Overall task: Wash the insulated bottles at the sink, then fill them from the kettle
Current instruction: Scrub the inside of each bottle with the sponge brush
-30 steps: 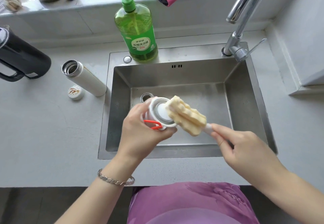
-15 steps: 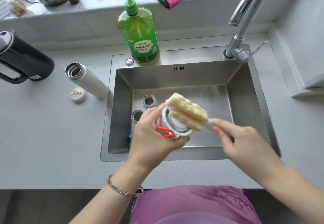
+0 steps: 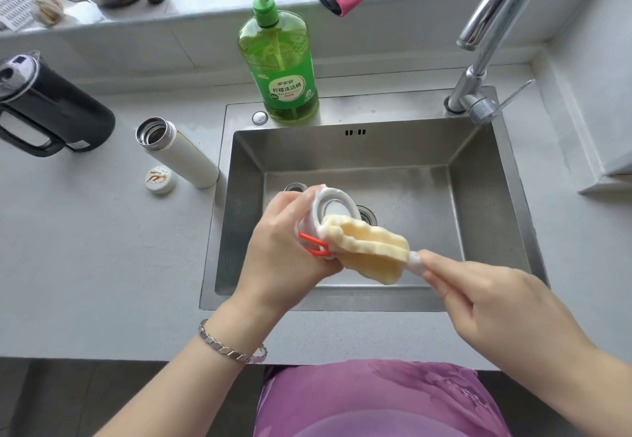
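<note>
Washing stage; filling is not yet started. The left hand (image 3: 284, 248) is gripping a white-rimmed bottle piece (image 3: 333, 204) with an orange loop over the sink (image 3: 485, 197), fingers curled round it; lid or bottle mouth, cannot tell. The right hand (image 3: 478, 300) is pinching the handle of the yellow sponge brush (image 3: 369, 252), its foam head touching the rim. The second bottle (image 3: 178, 152) is sitting open on the counter just left of the sink, its cap (image 3: 160, 179) beside it and the kettle (image 3: 51, 111) further left. Rinsing and filling are remaining.
</note>
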Demonstrator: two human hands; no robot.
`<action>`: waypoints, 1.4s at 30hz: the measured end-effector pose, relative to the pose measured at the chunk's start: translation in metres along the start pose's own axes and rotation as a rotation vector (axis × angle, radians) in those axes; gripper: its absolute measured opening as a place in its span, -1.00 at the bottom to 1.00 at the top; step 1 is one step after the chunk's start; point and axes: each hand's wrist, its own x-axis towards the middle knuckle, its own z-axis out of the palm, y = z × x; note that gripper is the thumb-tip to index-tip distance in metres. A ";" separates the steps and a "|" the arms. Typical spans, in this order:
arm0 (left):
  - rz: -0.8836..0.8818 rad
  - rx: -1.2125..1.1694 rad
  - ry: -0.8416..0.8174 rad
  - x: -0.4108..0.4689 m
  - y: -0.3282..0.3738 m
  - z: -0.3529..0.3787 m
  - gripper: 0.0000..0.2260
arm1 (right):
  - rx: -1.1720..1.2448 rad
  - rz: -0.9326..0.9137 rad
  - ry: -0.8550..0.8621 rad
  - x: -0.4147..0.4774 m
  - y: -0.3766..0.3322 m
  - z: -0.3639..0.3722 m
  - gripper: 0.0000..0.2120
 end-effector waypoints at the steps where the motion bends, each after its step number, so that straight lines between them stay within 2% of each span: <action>1: 0.003 0.000 -0.017 0.000 0.000 0.000 -0.33 | 0.019 -0.006 -0.002 0.001 0.000 0.001 -0.69; 5: -0.003 0.003 -0.030 0.003 -0.002 -0.005 -0.33 | 0.071 -0.043 -0.039 -0.007 0.000 0.005 -0.71; 10: 0.035 0.020 -0.052 -0.001 0.002 -0.001 -0.34 | 0.068 0.002 0.026 -0.002 0.000 0.006 -0.76; 14: 0.023 0.008 -0.048 0.003 -0.002 -0.003 -0.34 | 0.079 -0.001 -0.013 -0.006 -0.005 0.004 -0.78; 16: 0.028 0.009 -0.061 0.002 0.002 -0.002 -0.36 | 0.092 0.056 -0.010 -0.001 -0.005 0.004 -0.83; 20: 0.054 -0.024 -0.092 -0.003 0.006 0.000 -0.40 | 0.169 0.216 -0.039 0.015 0.007 0.006 -0.78; 23: -0.033 -0.170 -0.029 -0.003 0.001 -0.003 -0.41 | 0.183 0.255 -0.111 0.011 0.011 0.008 -0.75; 26: -0.210 -0.309 -0.022 -0.002 -0.002 -0.003 -0.31 | 0.180 0.272 -0.158 -0.003 0.009 0.014 -0.77; 29: -0.275 -0.290 -0.010 -0.001 -0.003 -0.003 -0.44 | 0.183 0.309 -0.252 -0.015 0.010 0.021 -0.78; 31: -0.319 -0.288 -0.008 0.000 -0.007 -0.002 -0.48 | 0.270 0.374 -0.238 -0.016 0.016 0.022 -0.78; 34: -0.386 -0.301 -0.051 -0.001 -0.010 0.002 -0.43 | 0.422 0.456 -0.094 -0.007 0.027 0.013 -0.77; 37: -0.433 -0.374 -0.031 -0.003 -0.011 0.004 -0.44 | 0.583 0.464 0.012 0.000 0.020 0.007 -0.77; 42: -0.376 -0.573 0.043 -0.006 0.001 0.002 -0.41 | 0.732 0.421 -0.105 0.008 -0.010 0.030 -0.76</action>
